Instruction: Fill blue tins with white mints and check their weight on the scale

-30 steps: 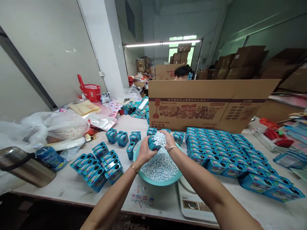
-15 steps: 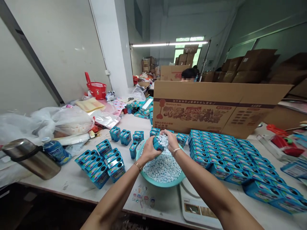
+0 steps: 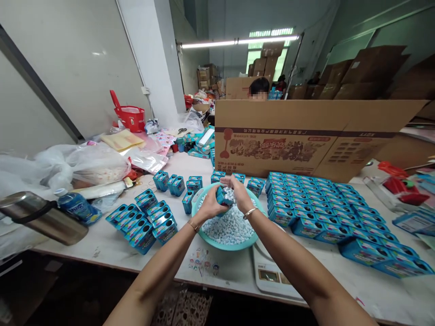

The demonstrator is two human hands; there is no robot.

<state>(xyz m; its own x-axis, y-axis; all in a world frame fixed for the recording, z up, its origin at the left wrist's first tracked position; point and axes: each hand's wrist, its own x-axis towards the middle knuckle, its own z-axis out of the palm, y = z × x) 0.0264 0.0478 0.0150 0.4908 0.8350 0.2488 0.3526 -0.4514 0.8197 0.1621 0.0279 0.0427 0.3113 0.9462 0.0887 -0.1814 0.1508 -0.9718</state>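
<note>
a worker's left hand (image 3: 209,207) is wrapped tight around a small blue box (image 3: 223,196), held above a teal basin (image 3: 217,245) heaped with pale blue candies (image 3: 229,226) on a white scale (image 3: 272,276). the right hand (image 3: 240,194) curls over the box's top; whether its fingers pinch anything cannot be told. rows of matching boxes (image 3: 322,210) flank the basin.

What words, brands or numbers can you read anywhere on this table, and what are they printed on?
Nothing here reads clearly.
Cardboard box: printed characters and a picture band, upside down and blurred, unreadable.
Blue bottle: white lettering on the label, too blurred to read.
Blue tin in the left hand, and the rows of tins: print too small to read.
Scale: display too small to read.
</note>
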